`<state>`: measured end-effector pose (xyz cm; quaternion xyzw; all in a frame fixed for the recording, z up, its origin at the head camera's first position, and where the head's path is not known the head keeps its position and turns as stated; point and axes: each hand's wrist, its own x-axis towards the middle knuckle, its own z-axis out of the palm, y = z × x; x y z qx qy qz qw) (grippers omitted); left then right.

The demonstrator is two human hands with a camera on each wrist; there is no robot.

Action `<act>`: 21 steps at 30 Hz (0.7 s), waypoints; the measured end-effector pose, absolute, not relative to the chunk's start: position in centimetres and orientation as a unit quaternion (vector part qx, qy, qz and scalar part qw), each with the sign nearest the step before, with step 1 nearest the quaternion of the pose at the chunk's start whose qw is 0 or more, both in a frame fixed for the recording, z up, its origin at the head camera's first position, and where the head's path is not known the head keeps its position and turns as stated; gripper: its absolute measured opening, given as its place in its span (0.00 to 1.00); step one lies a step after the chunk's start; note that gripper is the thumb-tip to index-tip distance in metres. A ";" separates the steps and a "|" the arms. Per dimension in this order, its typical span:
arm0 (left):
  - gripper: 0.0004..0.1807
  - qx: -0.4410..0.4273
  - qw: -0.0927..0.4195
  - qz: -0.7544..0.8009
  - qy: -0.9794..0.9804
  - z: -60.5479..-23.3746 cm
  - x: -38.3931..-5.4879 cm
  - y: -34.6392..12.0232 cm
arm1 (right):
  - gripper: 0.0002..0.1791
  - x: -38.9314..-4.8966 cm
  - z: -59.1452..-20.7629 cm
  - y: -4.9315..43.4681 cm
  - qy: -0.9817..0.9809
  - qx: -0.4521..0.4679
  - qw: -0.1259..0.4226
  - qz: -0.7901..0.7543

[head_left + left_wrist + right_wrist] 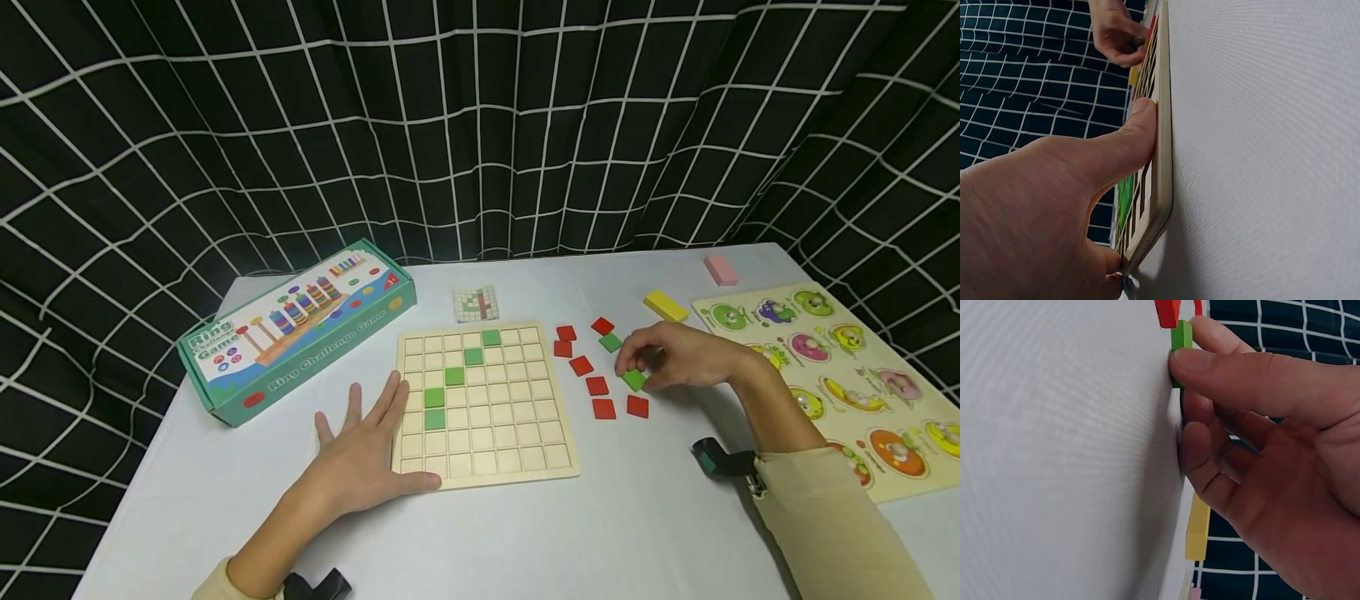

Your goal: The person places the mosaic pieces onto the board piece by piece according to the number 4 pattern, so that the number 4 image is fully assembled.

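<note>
A wooden grid board (525, 457) lies on the table, with several green square tiles (454, 377) in its cells along a diagonal on the left half. My left hand (367, 458) rests at the board's lower left corner, fingers spread along the left edge. Its thumb (1138, 122) presses on the near rim in the left wrist view. To the right of the board, my right hand (682, 357) pinches a green square tile (634, 380) between thumb and fingers, close over the tabletop. Several red square tiles (597, 386) and another green tile (611, 342) lie around it.
A green Ring Challenge Game box (300, 325) stands at the left. Behind the board lies a small pattern card (476, 304). Yellow (666, 306) and pink blocks (721, 270) sit at the back right, near a fruit puzzle board (847, 367). Black gridded cloth (480, 125) hangs behind the table.
</note>
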<state>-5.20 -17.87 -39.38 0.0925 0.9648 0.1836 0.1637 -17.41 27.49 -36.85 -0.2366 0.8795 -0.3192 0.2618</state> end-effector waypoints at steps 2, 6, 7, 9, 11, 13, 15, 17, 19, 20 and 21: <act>0.74 0.093 0.164 0.185 0.965 -39.3 -5.2 -17.9 | 0.18 -17.5 -36.9 27.5 0.883 -0.231 0.253 -0.320; 0.74 0.092 0.164 0.185 0.965 -39.4 -5.3 -17.8 | 0.18 -17.5 -37.0 27.5 0.889 -0.221 0.242 -0.321; 0.74 0.092 0.164 0.185 0.965 -39.4 -5.3 -17.8 | 0.18 -17.5 -37.0 27.5 0.889 -0.220 0.240 -0.321; 0.74 0.091 0.164 0.186 0.965 -39.4 -5.2 -17.8 | 0.18 -17.5 -37.1 27.5 0.890 -0.218 0.236 -0.323; 0.74 0.090 0.164 0.186 0.965 -39.4 -5.2 -17.8 | 0.18 -17.6 -37.2 27.6 0.890 -0.216 0.233 -0.326; 0.74 0.091 0.165 0.185 0.965 -39.4 -5.2 -17.8 | 0.17 -17.6 -37.2 27.7 0.889 -0.212 0.232 -0.332; 0.74 0.092 0.165 0.183 0.965 -39.4 -5.2 -17.8 | 0.17 -17.7 -37.3 27.8 0.888 -0.209 0.230 -0.339; 0.74 0.093 0.164 0.181 0.965 -39.4 -5.2 -17.7 | 0.17 -17.7 -37.3 27.9 0.887 -0.204 0.228 -0.346; 0.74 0.093 0.164 0.180 0.965 -39.4 -5.2 -17.7 | 0.17 -17.7 -37.3 27.9 0.886 -0.200 0.226 -0.353; 0.74 0.093 0.165 0.180 0.965 -39.4 -5.2 -17.7 | 0.17 -17.7 -37.3 27.9 0.886 -0.199 0.224 -0.355; 0.74 0.092 0.165 0.180 0.965 -39.4 -5.2 -17.7 | 0.17 -17.7 -37.3 27.9 0.886 -0.195 0.223 -0.358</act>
